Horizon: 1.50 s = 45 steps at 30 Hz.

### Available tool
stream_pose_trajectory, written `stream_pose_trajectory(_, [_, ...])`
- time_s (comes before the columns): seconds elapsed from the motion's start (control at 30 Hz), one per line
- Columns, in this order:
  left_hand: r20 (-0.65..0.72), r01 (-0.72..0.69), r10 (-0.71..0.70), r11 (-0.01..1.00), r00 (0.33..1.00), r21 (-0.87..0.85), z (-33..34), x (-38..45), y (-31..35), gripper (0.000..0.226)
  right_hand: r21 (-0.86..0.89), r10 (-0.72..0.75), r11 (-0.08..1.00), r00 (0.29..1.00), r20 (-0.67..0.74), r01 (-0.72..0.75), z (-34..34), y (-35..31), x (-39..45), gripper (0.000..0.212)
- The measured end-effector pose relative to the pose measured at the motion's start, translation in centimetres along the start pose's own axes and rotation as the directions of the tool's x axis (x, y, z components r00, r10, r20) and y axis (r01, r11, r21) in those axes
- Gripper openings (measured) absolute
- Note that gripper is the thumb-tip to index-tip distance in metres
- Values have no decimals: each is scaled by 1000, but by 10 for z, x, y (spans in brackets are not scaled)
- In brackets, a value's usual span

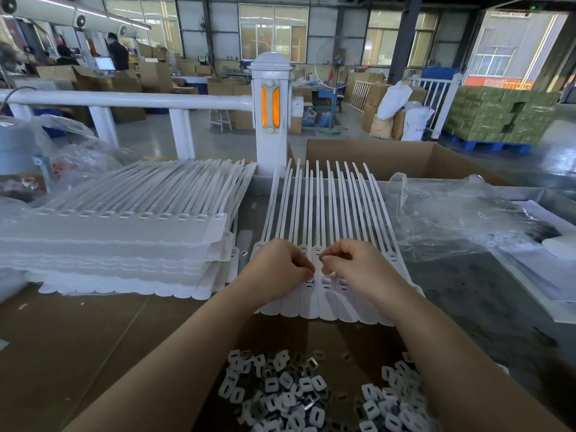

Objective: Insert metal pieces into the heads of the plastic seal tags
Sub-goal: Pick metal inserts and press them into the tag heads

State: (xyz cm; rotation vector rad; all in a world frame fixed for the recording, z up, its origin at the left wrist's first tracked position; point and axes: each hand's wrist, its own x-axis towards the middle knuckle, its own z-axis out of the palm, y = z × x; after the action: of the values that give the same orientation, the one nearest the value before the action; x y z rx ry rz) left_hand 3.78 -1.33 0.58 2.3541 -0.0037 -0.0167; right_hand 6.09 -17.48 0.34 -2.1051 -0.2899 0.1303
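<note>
At the far left of the table [78,332], crumpled clear plastic bags [78,157] are seen beside a white railing [124,99]. Next to them, a tall stack of white seal tags [118,244] is laid flat, straps pointing away from the viewer. In the middle, a joined sheet of seal tags [324,213] is spread out, straps fanned towards a white post with orange reflectors [270,110] and flat label ends nearest the viewer. The left hand [274,269] is held over the heads of this sheet, fingers curled with thumb and forefinger pressed together in a pinch; what is pinched cannot be made out. Just beside it, almost touching, the right hand [358,266] is held the same way, fingers curled and fingertips pinched together over the tag heads. Below the forearms, a loose pile of small metal pieces [296,394] mixed with white plastic inserts is heaped on the table. To the right, an open cardboard box [389,154] and a clear plastic sheet [461,213] are seen.
</note>
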Motion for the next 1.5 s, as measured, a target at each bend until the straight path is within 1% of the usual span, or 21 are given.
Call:
stream_pose_trajectory(0.23, [13,21,-21,1000,1000,15,2,3,1,11,-31,7,999,1000,6,-7,1,-1,0,15])
stream_pose_trajectory(0.4, [1,33,-33,999,999,23,3,2,0,23,-41,8,999,1000,13,-7,0,-2,-1,15])
stream_pose_trajectory(0.53, [-24,60,-59,997,998,42,4,3,-2,21,-39,10,999,1000,20,-9,0,-2,-1,15])
stream_pose_trajectory(0.73, [-33,177,-177,984,984,-2,5,5,-4,20,-44,0,999,1000,24,1,0,-3,-1,11])
stream_pose_trajectory(0.87, [-39,259,-258,965,965,29,6,9,-1,15,-38,3,999,1000,28,-2,1,-4,-1,13])
stream_pose_trajectory(1.03, [-7,332,-332,943,943,24,2,13,-2,27,-40,0,999,1000,32,1,2,-4,-2,13])
stream_pose_trajectory(1.2, [6,345,-346,938,938,14,3,16,-3,29,-53,-9,999,999,47,11,1,-6,-3,10])
stream_pose_trajectory(1.3, [0,337,-337,942,942,9,2,16,-4,28,-87,-63,994,991,118,73,-3,-10,-4,13])
stream_pose_trajectory(1.37, [-12,318,-317,948,948,14,2,14,-6,25,-132,-113,980,963,247,148,-6,-14,-6,12])
stream_pose_trajectory(1.43, [-30,294,-294,956,955,16,1,12,-9,18,-167,-140,960,898,417,227,-7,-19,-9,10])
stream_pose_trajectory(1.5, [-40,279,-279,960,960,-3,2,11,-10,14,-180,-137,940,801,582,291,-6,-25,-13,11])
